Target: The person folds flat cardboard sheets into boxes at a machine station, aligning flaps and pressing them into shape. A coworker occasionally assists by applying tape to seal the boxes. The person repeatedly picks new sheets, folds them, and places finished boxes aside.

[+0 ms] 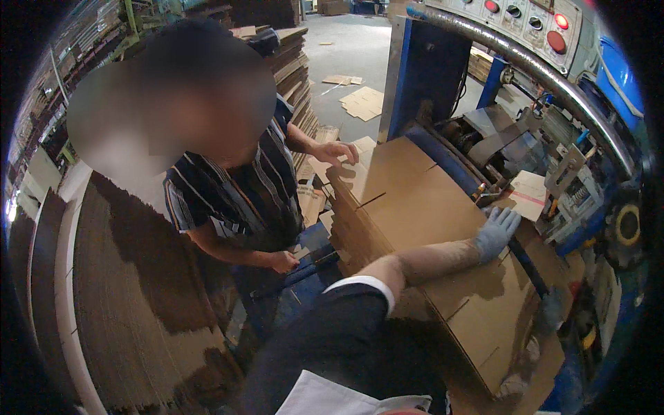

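My left hand (496, 234), in a grey glove, lies with its fingers stretched out at the right side of a stack of flat cardboard sheets (408, 190). Its fingertips point toward a small cardboard piece (529, 194) with a red line. My right hand (551, 309), also gloved, is in shadow farther down the same side, by the lower end of a dark bar (529, 266). Its fingers are too dim to read. Slots are cut into the top sheet. Across the stack, a co-worker's hand (337, 152) is at its far left corner.
A person in a striped shirt (259, 183) stands at the left, a second hand (284, 261) held low. Beyond the stack is a blue machine (425, 76) with rollers, a metal rail (526, 52) and a button panel (515, 17). Tall cardboard piles (131, 297) fill the left.
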A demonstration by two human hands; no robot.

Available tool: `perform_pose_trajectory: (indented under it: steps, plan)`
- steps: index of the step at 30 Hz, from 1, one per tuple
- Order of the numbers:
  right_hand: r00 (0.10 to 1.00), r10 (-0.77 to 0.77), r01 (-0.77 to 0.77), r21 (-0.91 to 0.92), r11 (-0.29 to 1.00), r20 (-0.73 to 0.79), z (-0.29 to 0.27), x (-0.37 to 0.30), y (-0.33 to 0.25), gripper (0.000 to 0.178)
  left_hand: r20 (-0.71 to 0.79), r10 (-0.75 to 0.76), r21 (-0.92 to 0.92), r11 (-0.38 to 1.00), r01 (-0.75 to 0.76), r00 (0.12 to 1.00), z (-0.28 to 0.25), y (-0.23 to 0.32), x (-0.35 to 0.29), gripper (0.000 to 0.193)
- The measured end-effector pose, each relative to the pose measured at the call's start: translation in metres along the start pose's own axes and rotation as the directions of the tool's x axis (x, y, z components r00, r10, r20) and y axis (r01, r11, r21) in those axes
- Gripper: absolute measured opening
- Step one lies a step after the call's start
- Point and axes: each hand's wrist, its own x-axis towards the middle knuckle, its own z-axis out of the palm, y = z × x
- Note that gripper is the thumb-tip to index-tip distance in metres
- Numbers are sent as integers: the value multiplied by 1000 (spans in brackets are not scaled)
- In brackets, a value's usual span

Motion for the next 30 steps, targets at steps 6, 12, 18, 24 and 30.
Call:
perform_pose_trajectory:
  steps: [6,12,18,24,30]
  plan:
    - [986,43,-23,126,992,-163,-9,-80,-11,56,-318,-473,-214,880,424,821,-107,-65,-106,72]
    - [858,411,-397,110,911,-309,-8,-182,29,53,-396,-671,110,643,758,627,-191,-145,-193,79]
    - [557,759,-830,-203,520,-336,-9,-234,71,53,-204,-776,65,597,799,596,-184,-205,-197,55]
    - [620,770,-688,367,626,-151,-13,-196,52,57,-112,-950,-210,311,927,293,-149,-200,-192,88]
    - [579,750,-770,87,632,-321,-18,-198,90,44,-264,-898,-720,426,548,352,-170,-240,-202,44]
